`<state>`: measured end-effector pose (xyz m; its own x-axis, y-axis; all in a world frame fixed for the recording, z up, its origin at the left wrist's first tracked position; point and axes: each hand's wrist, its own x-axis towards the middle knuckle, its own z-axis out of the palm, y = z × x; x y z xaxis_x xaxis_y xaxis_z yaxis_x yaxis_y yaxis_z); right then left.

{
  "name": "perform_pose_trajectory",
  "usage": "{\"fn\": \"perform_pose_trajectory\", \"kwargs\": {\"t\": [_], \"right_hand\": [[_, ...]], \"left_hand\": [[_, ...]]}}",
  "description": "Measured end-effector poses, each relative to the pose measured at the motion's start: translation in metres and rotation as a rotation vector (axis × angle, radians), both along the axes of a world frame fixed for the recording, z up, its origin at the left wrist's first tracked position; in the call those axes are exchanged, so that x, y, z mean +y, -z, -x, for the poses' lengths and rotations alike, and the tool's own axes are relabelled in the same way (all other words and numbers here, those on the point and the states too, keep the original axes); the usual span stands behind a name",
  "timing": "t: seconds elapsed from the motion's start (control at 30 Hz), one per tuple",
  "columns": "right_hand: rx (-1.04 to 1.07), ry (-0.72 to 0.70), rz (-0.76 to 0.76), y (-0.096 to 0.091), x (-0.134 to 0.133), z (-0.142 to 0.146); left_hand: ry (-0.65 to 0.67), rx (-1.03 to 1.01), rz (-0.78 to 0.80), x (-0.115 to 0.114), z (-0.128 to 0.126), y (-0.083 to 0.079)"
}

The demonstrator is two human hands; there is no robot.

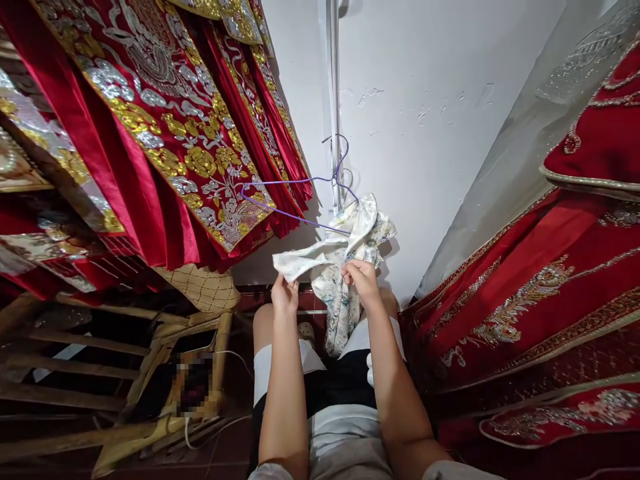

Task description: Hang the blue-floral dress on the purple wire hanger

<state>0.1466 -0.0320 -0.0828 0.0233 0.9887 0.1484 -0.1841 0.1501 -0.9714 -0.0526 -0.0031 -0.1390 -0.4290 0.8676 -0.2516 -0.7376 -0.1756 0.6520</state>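
A purple wire hanger (296, 219) stands out in front of the white wall, with its hook up by a pale vertical pole. On its right arm hangs a white garment with a floral print (336, 308), whose lower part drops between my knees. My left hand (285, 295) pinches a pale edge of the garment, drawn out to the left below the hanger's bare left arm. Closed on the cloth near the middle of the garment is my right hand (362, 280). Whether the garment is a dress or a top, I cannot tell.
Red embroidered costumes (165, 120) hang at the left, close to the hanger. More red beaded garments (500, 320) fill the right side. A wooden chair (145, 360) stands at lower left, with a white cable (189, 433) beside it. The pole (332, 80) runs up the wall.
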Motion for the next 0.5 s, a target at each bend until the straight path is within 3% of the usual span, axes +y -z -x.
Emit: {"fn": "perform_pose_trajectory", "kwargs": {"t": [0.1,0.23,0.4,0.5], "right_hand": [[-0.128,-0.129,0.09,0.009,-0.001,-0.016],[-0.397,-0.332,0.214,0.027,0.001,-0.025],[-0.309,-0.089,0.12,0.032,0.008,-0.014],[-0.174,-0.051,0.016,0.023,0.007,-0.013]], "left_hand": [[0.04,0.085,-0.176,-0.006,-0.01,-0.008],[0.182,0.301,-0.5,-0.023,-0.024,-0.041],[0.381,0.65,-0.544,-0.059,-0.055,-0.073],[0.585,0.905,-0.622,-0.077,-0.067,-0.088]]}}
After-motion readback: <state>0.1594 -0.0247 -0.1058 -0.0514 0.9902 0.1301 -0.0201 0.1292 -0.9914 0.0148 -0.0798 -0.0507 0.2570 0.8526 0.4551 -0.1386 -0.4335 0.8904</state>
